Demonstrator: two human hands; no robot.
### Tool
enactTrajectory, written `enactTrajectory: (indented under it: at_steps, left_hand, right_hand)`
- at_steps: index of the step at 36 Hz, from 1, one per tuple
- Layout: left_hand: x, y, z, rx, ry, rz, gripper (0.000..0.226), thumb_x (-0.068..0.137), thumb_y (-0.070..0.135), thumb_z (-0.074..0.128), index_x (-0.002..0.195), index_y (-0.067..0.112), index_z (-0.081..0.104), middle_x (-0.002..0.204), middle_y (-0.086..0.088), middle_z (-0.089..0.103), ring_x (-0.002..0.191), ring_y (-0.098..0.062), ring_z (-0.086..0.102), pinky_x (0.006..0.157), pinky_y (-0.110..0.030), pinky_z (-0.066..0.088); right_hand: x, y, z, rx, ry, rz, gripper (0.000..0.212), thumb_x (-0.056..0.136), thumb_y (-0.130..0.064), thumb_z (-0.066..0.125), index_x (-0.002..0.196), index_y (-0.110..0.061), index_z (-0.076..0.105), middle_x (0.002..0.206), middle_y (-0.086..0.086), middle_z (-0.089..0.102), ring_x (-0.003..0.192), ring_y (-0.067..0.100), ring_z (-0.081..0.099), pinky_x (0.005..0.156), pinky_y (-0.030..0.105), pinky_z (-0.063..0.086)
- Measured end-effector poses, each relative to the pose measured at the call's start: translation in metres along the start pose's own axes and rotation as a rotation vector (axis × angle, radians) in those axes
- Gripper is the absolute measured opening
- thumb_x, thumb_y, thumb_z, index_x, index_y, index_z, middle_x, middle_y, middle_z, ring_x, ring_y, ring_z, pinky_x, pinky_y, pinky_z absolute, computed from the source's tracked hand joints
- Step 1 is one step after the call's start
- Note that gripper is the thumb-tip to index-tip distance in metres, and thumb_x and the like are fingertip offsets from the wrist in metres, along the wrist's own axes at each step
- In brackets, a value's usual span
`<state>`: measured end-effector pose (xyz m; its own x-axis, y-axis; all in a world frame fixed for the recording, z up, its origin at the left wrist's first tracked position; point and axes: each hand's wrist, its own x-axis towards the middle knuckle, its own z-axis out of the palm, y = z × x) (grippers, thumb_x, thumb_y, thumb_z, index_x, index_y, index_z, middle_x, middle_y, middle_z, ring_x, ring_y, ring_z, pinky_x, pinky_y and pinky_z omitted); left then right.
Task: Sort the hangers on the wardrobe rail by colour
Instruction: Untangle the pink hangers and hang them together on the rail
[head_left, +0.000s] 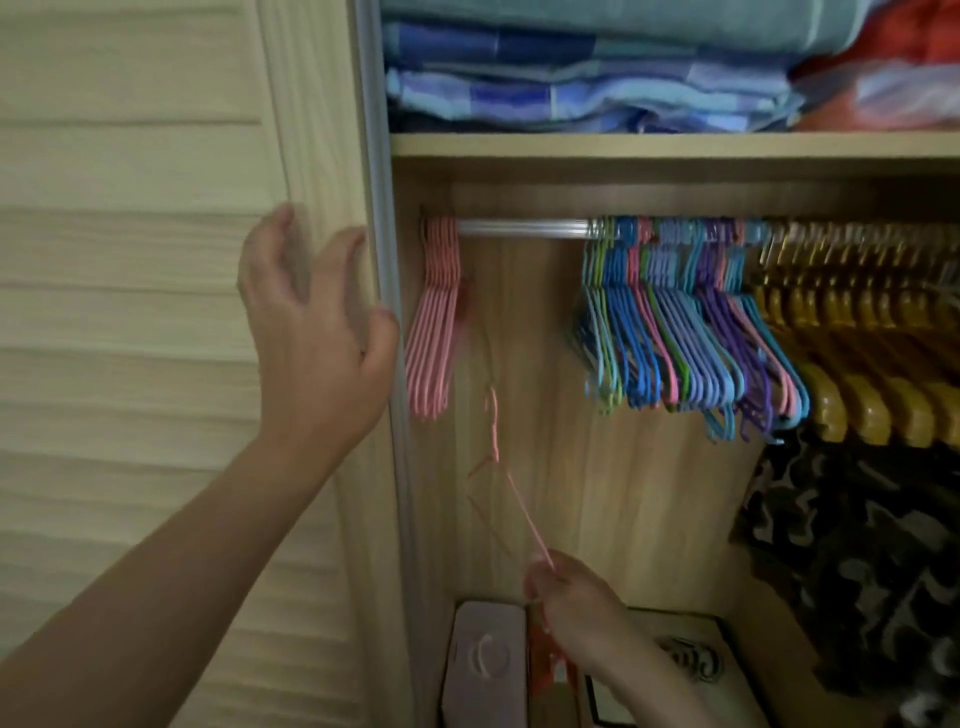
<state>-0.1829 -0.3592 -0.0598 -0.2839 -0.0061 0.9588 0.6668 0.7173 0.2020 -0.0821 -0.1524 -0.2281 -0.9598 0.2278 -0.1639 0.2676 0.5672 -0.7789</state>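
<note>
pink hangers | yellow hangers | blue checked blankets | camouflage garment

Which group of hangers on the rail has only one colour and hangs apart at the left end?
The pink hangers by the wardrobe's left wall; a bare stretch of rail separates them from the mixed-colour bunch.

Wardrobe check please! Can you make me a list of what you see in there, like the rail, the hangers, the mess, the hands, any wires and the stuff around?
Surface: metal rail, bare in the middle.
Job's things: pink hangers bunched at the rail's left end; mixed blue, purple, green and pink hangers further right; yellow hangers at far right; one blurred pink hanger off the rail.
Clutter: boxes on the wardrobe floor.
Grippers: left hand open, by the door frame; right hand pinches the loose pink hanger.
Cables: nothing seen.
Surroundings: folded blankets on the shelf above; dark patterned garment at right.
</note>
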Motion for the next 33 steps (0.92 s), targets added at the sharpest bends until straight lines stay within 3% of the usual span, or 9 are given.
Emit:
enactTrajectory:
  at_steps: [6, 9, 12, 15, 18, 22, 26, 31, 33]
  left_hand:
    - [0.013, -0.016, 0.021, 0.064, -0.033, -0.06, 0.076, 0.094, 0.033, 0.06, 0.16, 0.013, 0.027, 0.164, -0.033, 0.01, 0.154, -0.048, 0.01, 0.123, -0.059, 0.02]
    - [0.01, -0.023, 0.029, 0.096, -0.002, -0.022, 0.08, 0.092, 0.033, 0.063, 0.16, 0.011, 0.028, 0.162, -0.037, 0.014, 0.152, -0.051, 0.015, 0.123, -0.057, 0.022]
    - [0.008, -0.027, 0.032, 0.069, 0.031, 0.0, 0.078, 0.091, 0.032, 0.064, 0.159, 0.012, 0.031, 0.16, -0.039, 0.017, 0.151, -0.052, 0.018, 0.122, -0.058, 0.024]
    - [0.008, -0.029, 0.033, 0.046, 0.042, 0.018, 0.077, 0.091, 0.031, 0.065, 0.158, 0.013, 0.034, 0.159, -0.04, 0.018, 0.15, -0.053, 0.019, 0.12, -0.062, 0.026]
    - [0.008, -0.029, 0.031, 0.023, 0.046, 0.014, 0.076, 0.09, 0.031, 0.066, 0.157, 0.014, 0.035, 0.159, -0.039, 0.018, 0.15, -0.052, 0.02, 0.118, -0.064, 0.028]
    - [0.006, -0.029, 0.03, 0.01, 0.042, 0.013, 0.075, 0.088, 0.03, 0.067, 0.156, 0.015, 0.037, 0.158, -0.039, 0.018, 0.15, -0.052, 0.02, 0.118, -0.064, 0.028]
    - [0.007, -0.028, 0.03, 0.005, 0.04, 0.016, 0.076, 0.087, 0.031, 0.066, 0.155, 0.015, 0.038, 0.159, -0.038, 0.018, 0.15, -0.052, 0.02, 0.118, -0.064, 0.029]
    - [0.007, -0.027, 0.032, -0.001, 0.047, 0.02, 0.075, 0.087, 0.03, 0.065, 0.155, 0.014, 0.039, 0.158, -0.039, 0.019, 0.15, -0.052, 0.02, 0.118, -0.063, 0.029]
    - [0.008, -0.028, 0.033, 0.005, 0.051, 0.019, 0.074, 0.087, 0.031, 0.064, 0.155, 0.013, 0.039, 0.158, -0.04, 0.021, 0.149, -0.053, 0.022, 0.117, -0.063, 0.03]
  right_hand:
    - [-0.003, -0.016, -0.017, 0.026, 0.074, 0.001, 0.043, 0.107, -0.049, 0.029, 0.09, -0.024, 0.059, 0.086, -0.001, 0.062, 0.079, 0.016, 0.057, 0.069, 0.029, 0.04]
    - [0.005, -0.032, -0.035, 0.035, 0.163, -0.059, 0.043, 0.105, -0.051, 0.031, 0.083, -0.026, 0.058, 0.077, -0.004, 0.056, 0.073, 0.016, 0.053, 0.07, 0.029, 0.042]
    - [0.016, -0.06, -0.055, 0.068, 0.228, -0.121, 0.042, 0.103, -0.056, 0.03, 0.084, -0.029, 0.056, 0.081, -0.003, 0.055, 0.078, 0.019, 0.054, 0.081, 0.036, 0.051]
    - [0.025, -0.098, -0.075, 0.152, 0.287, -0.171, 0.047, 0.104, -0.055, 0.03, 0.086, -0.022, 0.059, 0.077, 0.002, 0.057, 0.069, 0.022, 0.058, 0.07, 0.039, 0.055]
    - [0.044, -0.132, -0.085, 0.154, 0.334, -0.17, 0.055, 0.104, -0.056, 0.03, 0.099, -0.012, 0.061, 0.079, 0.01, 0.06, 0.063, 0.031, 0.064, 0.068, 0.046, 0.061]
    - [0.078, -0.157, -0.082, 0.1, 0.379, -0.173, 0.054, 0.104, -0.054, 0.031, 0.119, -0.009, 0.056, 0.103, 0.022, 0.067, 0.088, 0.041, 0.071, 0.08, 0.055, 0.06]
    - [0.104, -0.157, -0.073, 0.064, 0.349, -0.195, 0.04, 0.105, -0.05, 0.033, 0.129, -0.019, 0.043, 0.113, 0.02, 0.065, 0.075, 0.036, 0.067, 0.047, 0.039, 0.059]
    - [0.125, -0.152, -0.061, -0.08, 0.234, -0.223, 0.052, 0.105, -0.051, 0.028, 0.154, -0.033, 0.023, 0.113, 0.023, 0.065, 0.065, 0.037, 0.07, 0.049, 0.048, 0.061]
    - [0.13, -0.156, -0.056, -0.093, 0.204, -0.242, 0.057, 0.104, -0.056, 0.028, 0.157, -0.036, 0.018, 0.11, 0.024, 0.067, 0.06, 0.034, 0.069, 0.043, 0.042, 0.059]
